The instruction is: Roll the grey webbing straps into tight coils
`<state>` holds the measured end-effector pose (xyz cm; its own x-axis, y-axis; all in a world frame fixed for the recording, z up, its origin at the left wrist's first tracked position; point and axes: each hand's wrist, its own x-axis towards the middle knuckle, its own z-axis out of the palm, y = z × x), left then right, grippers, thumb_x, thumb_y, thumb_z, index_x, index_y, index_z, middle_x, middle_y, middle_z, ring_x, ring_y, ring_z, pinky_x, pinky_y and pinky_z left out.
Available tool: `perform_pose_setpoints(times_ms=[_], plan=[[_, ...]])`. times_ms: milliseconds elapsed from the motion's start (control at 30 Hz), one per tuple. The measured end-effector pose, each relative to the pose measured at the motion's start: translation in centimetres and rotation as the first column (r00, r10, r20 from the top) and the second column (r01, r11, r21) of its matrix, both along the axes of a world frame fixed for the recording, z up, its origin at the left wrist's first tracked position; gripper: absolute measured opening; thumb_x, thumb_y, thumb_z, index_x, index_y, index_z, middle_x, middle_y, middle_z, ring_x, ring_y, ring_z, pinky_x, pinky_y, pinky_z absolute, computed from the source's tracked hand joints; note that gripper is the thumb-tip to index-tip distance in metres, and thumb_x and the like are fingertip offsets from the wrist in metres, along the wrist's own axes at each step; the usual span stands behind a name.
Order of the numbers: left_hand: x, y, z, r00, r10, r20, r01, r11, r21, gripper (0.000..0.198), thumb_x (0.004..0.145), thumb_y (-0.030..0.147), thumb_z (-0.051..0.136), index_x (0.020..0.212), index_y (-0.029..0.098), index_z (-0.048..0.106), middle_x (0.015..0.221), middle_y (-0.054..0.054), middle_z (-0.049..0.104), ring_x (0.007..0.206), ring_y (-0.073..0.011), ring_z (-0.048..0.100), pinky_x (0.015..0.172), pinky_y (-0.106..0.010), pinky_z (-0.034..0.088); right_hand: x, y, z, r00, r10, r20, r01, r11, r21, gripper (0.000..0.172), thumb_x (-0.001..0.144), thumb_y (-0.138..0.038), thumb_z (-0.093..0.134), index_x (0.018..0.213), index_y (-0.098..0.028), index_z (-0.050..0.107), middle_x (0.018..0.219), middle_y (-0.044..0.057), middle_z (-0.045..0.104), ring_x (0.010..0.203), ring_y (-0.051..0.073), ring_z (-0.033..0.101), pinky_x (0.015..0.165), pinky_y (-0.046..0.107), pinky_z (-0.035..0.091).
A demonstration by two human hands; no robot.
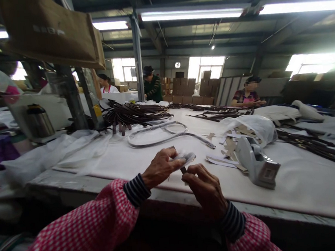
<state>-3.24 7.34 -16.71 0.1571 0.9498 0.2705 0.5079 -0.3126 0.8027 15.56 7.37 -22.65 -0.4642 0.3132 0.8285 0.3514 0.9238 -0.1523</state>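
My left hand [161, 167] is closed around a small bundle in clear plastic wrap [187, 157], thumb along its top. A short dark strip [183, 171] sticks out below the bundle, and my right hand [206, 187] pinches it between thumb and fingers. Whether strip and bundle are one piece I cannot tell. Both hands are close together above the table's front edge. Just beyond them, a long strap in clear plastic [145, 145] lies looped on the white tabletop [114, 158]. A grey tape dispenser [255, 164] stands to the right of my right hand.
Dark brown straps [136, 112] are heaped at the back left. Paper scraps [230, 149] and a clear plastic bag [255, 127] lie behind the dispenser. More straps [314, 143] spread at the right. A brown bag [48, 32] hangs at upper left. A person [247, 92] sits across the table.
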Motion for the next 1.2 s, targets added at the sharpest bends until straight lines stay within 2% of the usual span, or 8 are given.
perform_pose_setpoints(times_ms=[100, 233, 467, 633, 733, 867, 1000, 1200], plan=[[0.3, 1.2, -3.4, 0.938, 0.144, -0.314, -0.091, 0.980, 0.178, 0.020, 0.090, 0.036, 0.061, 0.083, 0.018, 0.065, 0.090, -0.003, 0.063, 0.095, -0.0239, 0.055, 0.078, -0.034, 0.040, 0.1, 1.3, -1.7, 0.990, -0.112, 0.088, 0.110, 0.993, 0.033, 0.020, 0.096, -0.006, 0.054, 0.093, -0.020, 0.068, 0.112, 0.011, 0.062, 0.099, 0.024, 0.057, 0.069, 0.030, 0.048], [1.0, 2.1, -7.1, 0.892, 0.143, -0.428, -0.062, 0.978, 0.197, 0.010, 0.090, 0.027, 0.058, 0.088, 0.018, 0.063, 0.100, -0.006, 0.066, 0.104, -0.0275, 0.055, 0.089, -0.042, 0.037, 0.1, 2.4, -3.0, 0.953, -0.121, 0.279, 0.129, 0.991, -0.013, 0.012, 0.092, -0.010, 0.064, 0.095, -0.020, 0.069, 0.128, 0.011, 0.061, 0.109, 0.028, 0.058, 0.077, 0.033, 0.053], [0.9, 2.4, -8.2, 0.887, 0.106, -0.450, 0.026, 0.960, 0.278, 0.015, 0.092, 0.019, 0.047, 0.086, 0.020, 0.061, 0.096, -0.006, 0.066, 0.098, -0.0266, 0.057, 0.085, -0.043, 0.038, -0.2, 2.6, -3.3, 0.971, -0.077, 0.227, 0.094, 0.994, -0.063, 0.008, 0.093, -0.015, 0.067, 0.091, -0.023, 0.069, 0.106, 0.002, 0.071, 0.091, 0.020, 0.064, 0.075, 0.028, 0.051], [-0.9, 4.1, -10.3, 0.911, -0.008, -0.413, 0.113, 0.967, 0.229, 0.019, 0.095, 0.031, 0.047, 0.093, 0.024, 0.065, 0.104, -0.004, 0.067, 0.101, -0.0264, 0.058, 0.089, -0.042, 0.041, -0.8, 4.2, -3.6, 0.942, -0.156, 0.298, 0.183, 0.981, -0.066, 0.009, 0.091, -0.020, 0.068, 0.083, -0.022, 0.067, 0.085, -0.001, 0.071, 0.078, 0.016, 0.065, 0.066, 0.024, 0.047], [-1.6, 3.9, -10.2, 0.948, -0.069, -0.310, 0.146, 0.961, 0.234, 0.024, 0.095, 0.038, 0.048, 0.104, 0.027, 0.067, 0.109, -0.004, 0.070, 0.105, -0.0264, 0.060, 0.094, -0.040, 0.044, -1.2, 4.5, -2.3, 0.914, -0.186, 0.360, 0.251, 0.958, -0.141, 0.009, 0.090, -0.018, 0.068, 0.082, -0.020, 0.068, 0.081, -0.001, 0.070, 0.071, 0.015, 0.065, 0.060, 0.023, 0.042], [-1.1, 2.3, -8.3, 0.998, -0.042, -0.041, 0.048, 0.985, 0.168, 0.029, 0.094, 0.037, 0.050, 0.119, 0.028, 0.063, 0.100, -0.002, 0.073, 0.096, -0.0240, 0.066, 0.089, -0.034, 0.049, -1.3, 4.9, -0.3, 0.930, -0.106, 0.352, 0.209, 0.940, -0.269, 0.010, 0.086, -0.015, 0.070, 0.077, -0.020, 0.070, 0.076, -0.002, 0.070, 0.066, 0.012, 0.063, 0.060, 0.022, 0.039], [-0.3, 1.8, -7.2, 0.987, -0.012, 0.159, -0.012, 0.989, 0.150, 0.022, 0.083, 0.033, 0.065, 0.103, 0.022, 0.069, 0.084, 0.000, 0.073, 0.081, -0.0217, 0.067, 0.079, -0.031, 0.050, -1.2, 6.6, 0.5, 0.959, 0.000, 0.282, 0.137, 0.874, -0.466, 0.007, 0.079, -0.020, 0.079, 0.077, -0.018, 0.073, 0.067, -0.002, 0.069, 0.066, 0.014, 0.063, 0.061, 0.022, 0.039], [0.2, 3.3, -8.0, 0.962, 0.089, 0.258, -0.122, 0.986, 0.116, 0.013, 0.080, 0.025, 0.062, 0.085, 0.017, 0.071, 0.085, -0.004, 0.073, 0.084, -0.0203, 0.068, 0.079, -0.030, 0.052, -1.7, 9.5, 0.4, 0.971, 0.108, 0.213, 0.062, 0.747, -0.662, 0.018, 0.070, -0.023, 0.082, 0.081, -0.015, 0.071, 0.062, -0.005, 0.061, 0.060, 0.013, 0.055, 0.054, 0.022, 0.035]])
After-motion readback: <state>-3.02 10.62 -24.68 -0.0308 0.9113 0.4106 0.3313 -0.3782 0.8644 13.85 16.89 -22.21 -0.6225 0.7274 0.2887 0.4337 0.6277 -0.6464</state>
